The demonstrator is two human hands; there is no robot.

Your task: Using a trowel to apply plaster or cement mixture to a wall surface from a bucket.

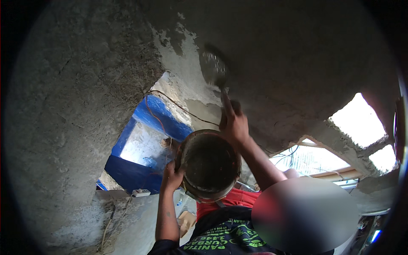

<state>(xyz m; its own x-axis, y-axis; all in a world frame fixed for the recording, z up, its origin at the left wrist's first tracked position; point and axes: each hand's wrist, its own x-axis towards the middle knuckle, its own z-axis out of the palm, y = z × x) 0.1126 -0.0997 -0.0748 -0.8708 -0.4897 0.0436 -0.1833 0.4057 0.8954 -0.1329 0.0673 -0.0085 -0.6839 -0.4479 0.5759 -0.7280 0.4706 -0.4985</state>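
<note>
My left hand (172, 176) is closed on the left side of a round, dark bucket (210, 168), its wide mouth turned toward me. Its inside is dark, with grey smears along the rim. Above it, my right hand (236, 123) grips the handle of a trowel (213, 67), index finger stretched along toward the blade. The shiny wet blade lies against the rough grey wall (272, 63), slightly blurred. Beside it runs a paler, uneven patch of plaster (182, 72), bordered by darker, smoother plaster.
A brown cable (182, 108) crosses the wall edge close to my right hand. Left of the bucket is an opening with a blue frame (134, 172), and a white power socket (141, 193) sits below it. Bright openings (359, 119) break the wall at right.
</note>
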